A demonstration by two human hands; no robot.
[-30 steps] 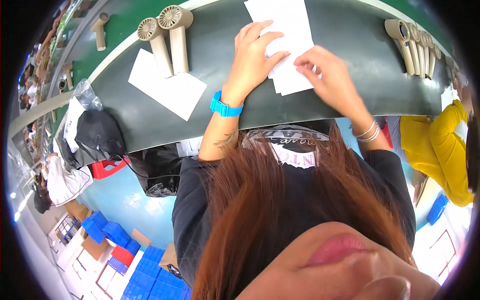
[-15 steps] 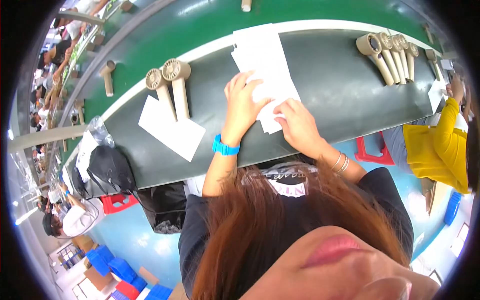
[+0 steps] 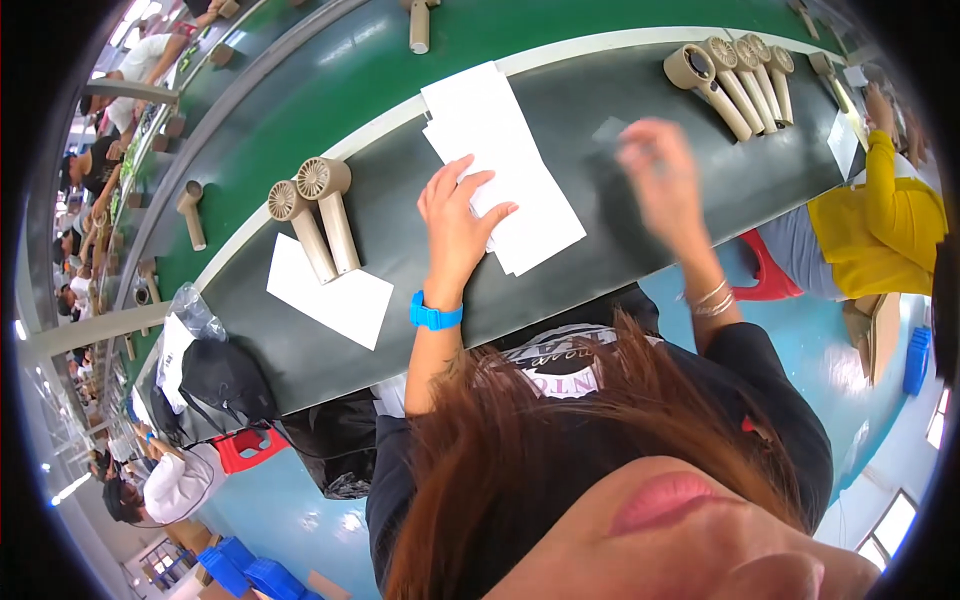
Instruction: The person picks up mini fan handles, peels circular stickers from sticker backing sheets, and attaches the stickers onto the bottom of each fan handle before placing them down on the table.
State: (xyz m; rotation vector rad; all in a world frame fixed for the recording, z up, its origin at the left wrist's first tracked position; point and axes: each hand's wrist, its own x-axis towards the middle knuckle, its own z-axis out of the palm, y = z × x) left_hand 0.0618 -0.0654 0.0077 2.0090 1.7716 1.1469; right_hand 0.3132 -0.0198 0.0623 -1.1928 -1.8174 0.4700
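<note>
A stack of white paper sheets lies slightly fanned on the dark work surface in front of me. My left hand, with a blue band at the wrist, rests on the stack's left edge, fingers spread and thumb out across the paper. To the right of the stack, my right hand is raised and smeared by motion, so its grip is unclear. Beside its fingertips shows a small, faint see-through piece; whether the hand touches it I cannot tell.
Two beige handheld fans lie over a white sheet at left. Several more fans stand grouped at right. A green conveyor belt runs beyond. A black bag sits far left; a person in yellow works at right.
My right hand has left the paper stack and swung up to the right. My left hand stays on the stack. The whole view has shifted somewhat.
</note>
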